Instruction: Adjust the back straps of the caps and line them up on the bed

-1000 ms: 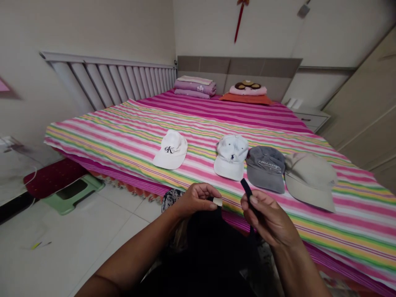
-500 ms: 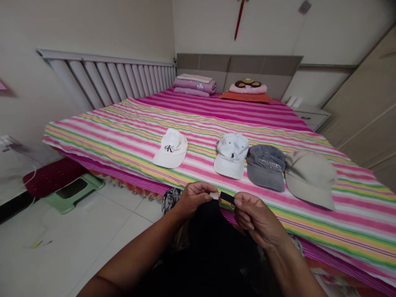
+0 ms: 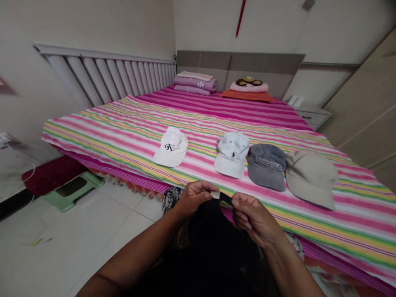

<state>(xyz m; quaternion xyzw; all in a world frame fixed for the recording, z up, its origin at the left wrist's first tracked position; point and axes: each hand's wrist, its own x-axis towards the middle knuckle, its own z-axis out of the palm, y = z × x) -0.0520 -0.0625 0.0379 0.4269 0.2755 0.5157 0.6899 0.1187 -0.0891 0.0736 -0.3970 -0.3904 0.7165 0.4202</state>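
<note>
A black cap (image 3: 206,225) is in front of my body, largely lost against dark clothing. My left hand (image 3: 192,201) pinches one strap end beside a small pale tab (image 3: 215,194). Between the thumb and fingers of my right hand (image 3: 256,216) is the dark strap (image 3: 225,198), whose tip meets the pale tab; whether it passes through is too small to tell. Beyond my hands lie a white cap with black letters (image 3: 171,148), a pale cap with a small dark emblem (image 3: 232,154), a grey cap (image 3: 266,165) and a beige cap (image 3: 312,177).
The caps lie on a bed with a striped sheet (image 3: 123,138). Folded purple bedding (image 3: 194,84) and a pink folded stack (image 3: 249,87) are near the headboard (image 3: 262,66). A green stool (image 3: 64,198) stands on the floor at left; a nightstand (image 3: 312,115) is far right.
My right hand has moved slightly left, bringing the strap's tip from just short of the pale tab up to it. My left hand keeps its grip.
</note>
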